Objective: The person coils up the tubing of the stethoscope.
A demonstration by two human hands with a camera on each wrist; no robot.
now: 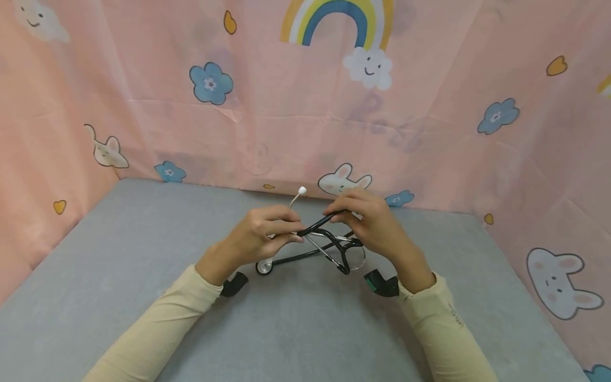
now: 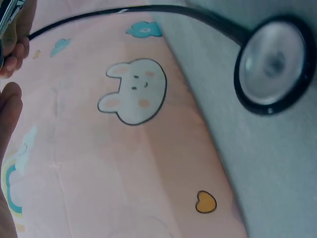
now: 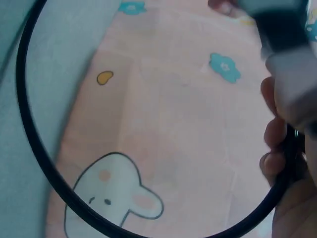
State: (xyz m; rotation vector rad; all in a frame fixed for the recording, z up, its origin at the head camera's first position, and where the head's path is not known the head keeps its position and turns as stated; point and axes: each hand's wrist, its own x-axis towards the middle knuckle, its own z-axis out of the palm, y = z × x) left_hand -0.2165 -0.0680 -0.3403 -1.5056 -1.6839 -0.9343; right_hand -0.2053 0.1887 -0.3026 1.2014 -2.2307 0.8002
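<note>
Both hands hold a stethoscope above the grey table, its black tubing folded over itself. The left hand pinches one end of the folded part between thumb and fingers, and a white eartip on a thin metal tube sticks up behind it. In the right hand, curled fingers grip the tubing's other side. Below the left hand hangs the round chestpiece, large in the left wrist view with its pale disc. A wide loop of black tubing crosses the right wrist view. The fingers partly hide the bundle.
A grey table spreads under the hands. Behind it and at both sides hangs a pink curtain printed with rabbits, flowers and a rainbow. Black wrist-worn pieces sit under the wrists, by the pale sleeves.
</note>
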